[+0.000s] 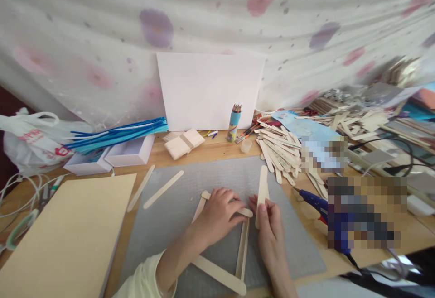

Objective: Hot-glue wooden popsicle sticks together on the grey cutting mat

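Note:
A frame of wooden craft sticks (217, 274) lies on the grey mat (163, 230), partly covered by my left hand and forearm. My left hand (220, 214) reaches over it, its fingers closed around the frame's far stick; one rounded end shows past the fingertips. To the right of the frame, my right hand (272, 228) pinches an upright wide craft stick (262, 185) between thumb and fingers. Behind that stick the edge of another one shows. Two loose craft sticks (163, 189) lie to the left, one on the mat and one at its edge.
At right is a blue glue gun (314, 202), partly blurred out, beside a heap of craft sticks (278, 146). A pencil tube (234, 126) and a bundle of sticks (184, 144) stand behind the mat. A beige board (71, 230) and white boxes (131, 152) are at left.

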A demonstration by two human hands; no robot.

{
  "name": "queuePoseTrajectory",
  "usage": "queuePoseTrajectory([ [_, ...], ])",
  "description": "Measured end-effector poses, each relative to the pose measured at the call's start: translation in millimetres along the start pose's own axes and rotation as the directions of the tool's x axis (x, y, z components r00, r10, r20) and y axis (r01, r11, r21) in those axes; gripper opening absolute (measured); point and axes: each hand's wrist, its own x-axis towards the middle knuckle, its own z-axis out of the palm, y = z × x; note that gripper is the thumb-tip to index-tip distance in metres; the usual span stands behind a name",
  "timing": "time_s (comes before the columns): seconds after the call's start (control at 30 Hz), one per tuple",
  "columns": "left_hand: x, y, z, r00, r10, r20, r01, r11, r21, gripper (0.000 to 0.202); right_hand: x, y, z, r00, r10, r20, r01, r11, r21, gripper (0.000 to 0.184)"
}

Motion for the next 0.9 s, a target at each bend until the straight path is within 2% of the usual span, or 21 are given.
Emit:
queuePoseTrajectory([
  [0.13,6.7,7.6,15.9,1.000,0.024,0.019,-0.023,0.998,-0.056,0.009,-2.8,-1.9,1.2,1.000,-0.005,-0.005,0.005,1.000,-0.001,0.041],
  [0.23,6.6,5.3,20.5,1.000,0.000,0.007,0.000,0.994,-0.105,0.007,-5.0,-5.2,2.9,1.000,-0.022,-0.004,0.022,1.000,-0.009,0.039],
  [0.4,6.0,3.3,20.2,0.999,-0.036,0.001,0.036,0.982,-0.185,0.008,-7.4,-12.3,8.2,1.000,-0.009,0.013,0.009,1.000,-0.030,0.036],
  [0.53,6.8,4.7,19.7,0.997,-0.076,0.006,0.075,0.972,-0.224,0.006,-8.2,-16.9,10.8,0.999,-0.045,-0.009,0.044,0.992,-0.118,0.034],
  [0.9,3.4,2.7,22.4,0.993,-0.104,0.050,0.113,0.963,-0.246,0.006,-7.5,-17.7,14.9,0.992,-0.123,0.001,0.122,0.977,-0.174,0.028],
])
